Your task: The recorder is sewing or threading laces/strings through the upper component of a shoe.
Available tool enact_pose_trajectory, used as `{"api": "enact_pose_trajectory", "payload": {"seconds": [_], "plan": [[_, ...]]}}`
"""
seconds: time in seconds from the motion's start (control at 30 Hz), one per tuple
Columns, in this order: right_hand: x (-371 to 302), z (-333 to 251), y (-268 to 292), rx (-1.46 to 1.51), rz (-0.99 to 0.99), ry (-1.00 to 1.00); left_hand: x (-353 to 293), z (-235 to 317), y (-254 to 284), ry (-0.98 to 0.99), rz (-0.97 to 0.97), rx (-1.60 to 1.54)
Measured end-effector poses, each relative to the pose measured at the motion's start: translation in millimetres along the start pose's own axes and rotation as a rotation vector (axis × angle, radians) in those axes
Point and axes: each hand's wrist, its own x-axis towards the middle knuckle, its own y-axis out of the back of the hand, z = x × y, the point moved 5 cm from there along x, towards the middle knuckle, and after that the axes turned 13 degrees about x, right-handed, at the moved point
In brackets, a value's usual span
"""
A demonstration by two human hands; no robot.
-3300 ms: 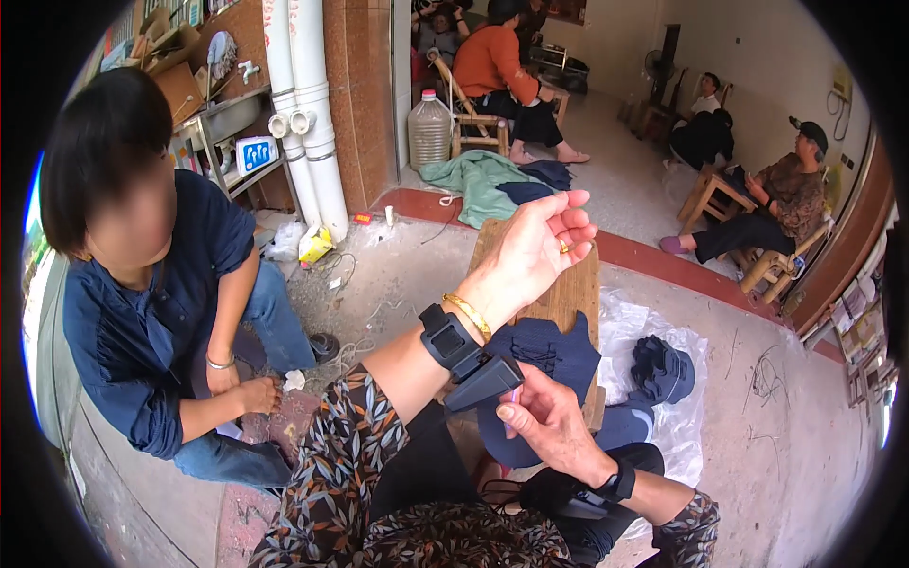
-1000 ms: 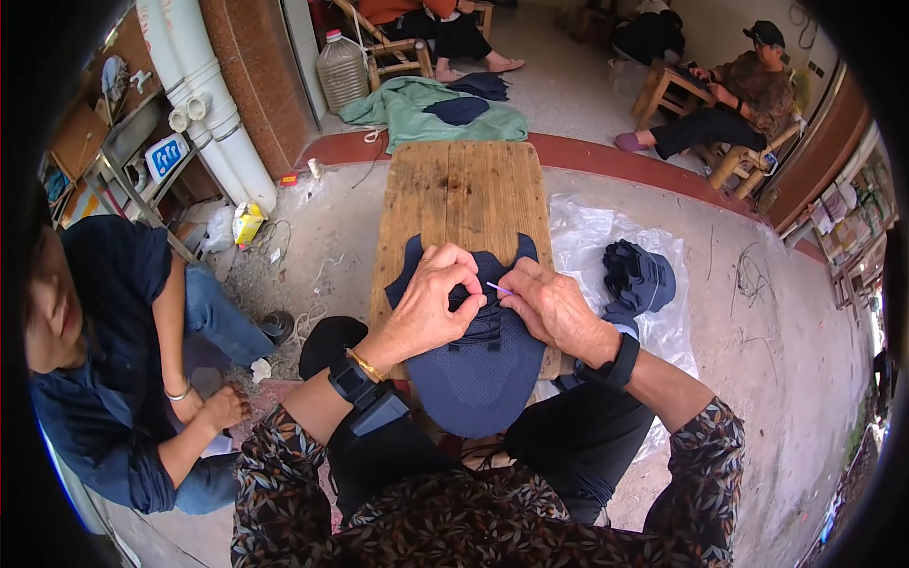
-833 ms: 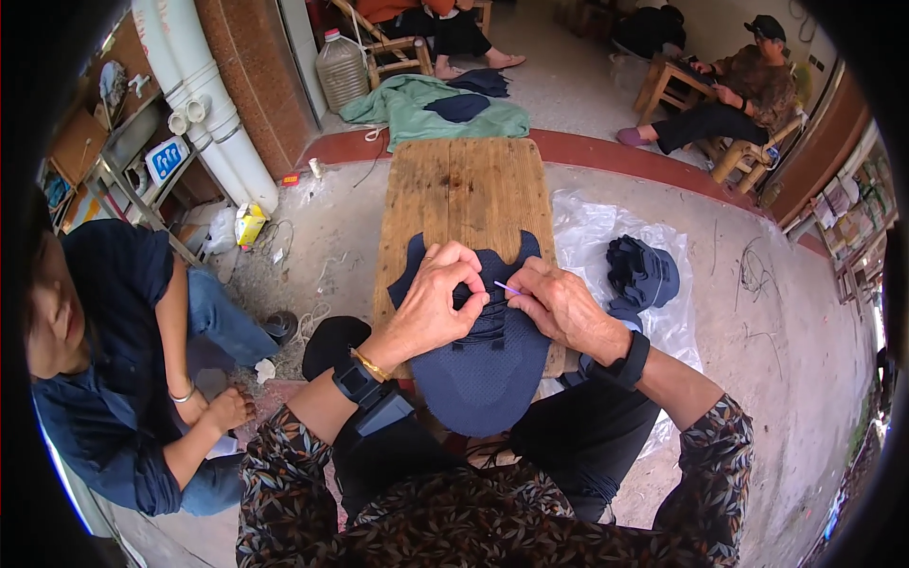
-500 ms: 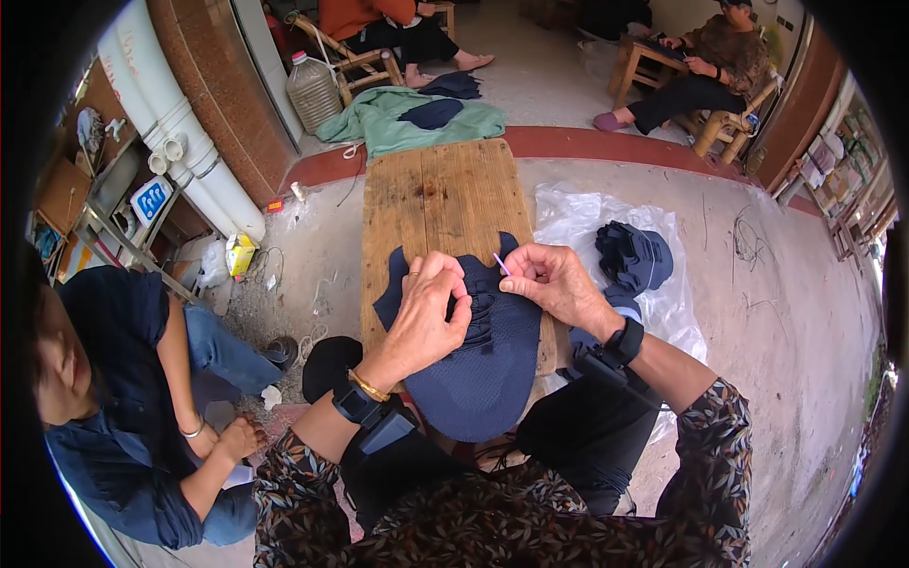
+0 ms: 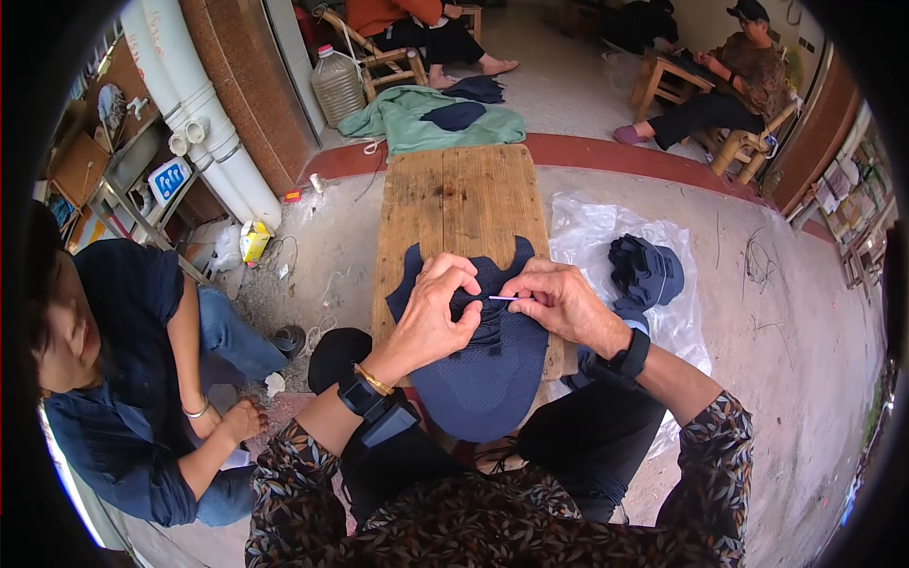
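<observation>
A navy knitted shoe upper (image 5: pixel 478 393) lies flat on a wooden bench (image 5: pixel 459 194), its two pointed ends away from me and its rounded toe near my knees. Dark ribbed strands cross its middle. My left hand (image 5: pixel 421 308) rests on its left side with fingers curled and pinched at the middle strands; what exactly lies between the fingertips is partly hidden. My right hand (image 5: pixel 565 303) pinches a thin purple stick-like tool (image 5: pixel 503 298), whose tip points left and reaches the strands beside my left fingers.
More navy uppers (image 5: pixel 647 270) are stacked on clear plastic sheeting (image 5: pixel 582 222) to the right. A person (image 5: pixel 118 369) sits close at my left. Green cloth (image 5: pixel 407 123) and a large plastic jug (image 5: pixel 338 87) are beyond the bench. Others sit further back.
My right hand has brought the purple tool down and left, from the upper's right edge to its middle strands. The tool now lies nearly level. The whole view has shifted slightly.
</observation>
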Motion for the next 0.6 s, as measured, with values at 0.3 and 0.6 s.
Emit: {"api": "enact_pose_trajectory", "payload": {"seconds": [0.3,0.6], "plan": [[17,22,10,0.773,0.262,-0.487,-9,-5,3,0.004,0.039,-0.042],[73,-32,-31,0.845,0.029,-0.569,-8,-8,-6,-0.077,0.143,-0.061]]}}
